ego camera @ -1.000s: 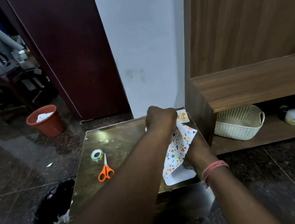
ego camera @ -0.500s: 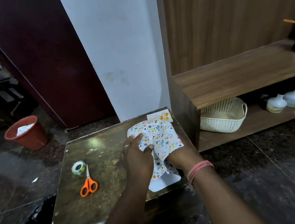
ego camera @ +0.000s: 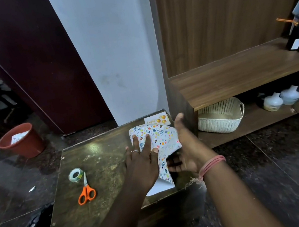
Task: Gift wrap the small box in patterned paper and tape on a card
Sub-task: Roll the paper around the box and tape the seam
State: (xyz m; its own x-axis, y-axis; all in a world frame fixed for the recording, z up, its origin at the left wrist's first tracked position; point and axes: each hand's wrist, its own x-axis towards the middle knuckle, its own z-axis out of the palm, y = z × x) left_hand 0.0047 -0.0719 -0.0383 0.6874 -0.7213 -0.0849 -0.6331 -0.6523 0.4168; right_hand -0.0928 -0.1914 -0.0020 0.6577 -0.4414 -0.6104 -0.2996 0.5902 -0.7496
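Note:
The patterned paper (ego camera: 164,137) lies draped over the small box, which is hidden under it, at the far right of the low brown table (ego camera: 101,162). My left hand (ego camera: 141,157) presses flat on the paper's left side with straight fingers. On the right of the bundle is my right hand (ego camera: 186,143), thumb up alongside it and fingers tucked under the paper's loose flap. The flap's white underside (ego camera: 160,185) shows near the table's front. A small card (ego camera: 156,121) with orange shapes lies just behind the bundle.
A tape roll (ego camera: 75,175) and orange-handled scissors (ego camera: 86,192) lie on the table's left part. An orange bin (ego camera: 21,141) stands on the floor at left. A wooden shelf unit (ego camera: 235,74) at right holds a white basket (ego camera: 221,117) and pale jars.
My left hand has dropped from gripping the paper at the far edge to pressing flat on its left side. The paper now covers the box. The camera swung right.

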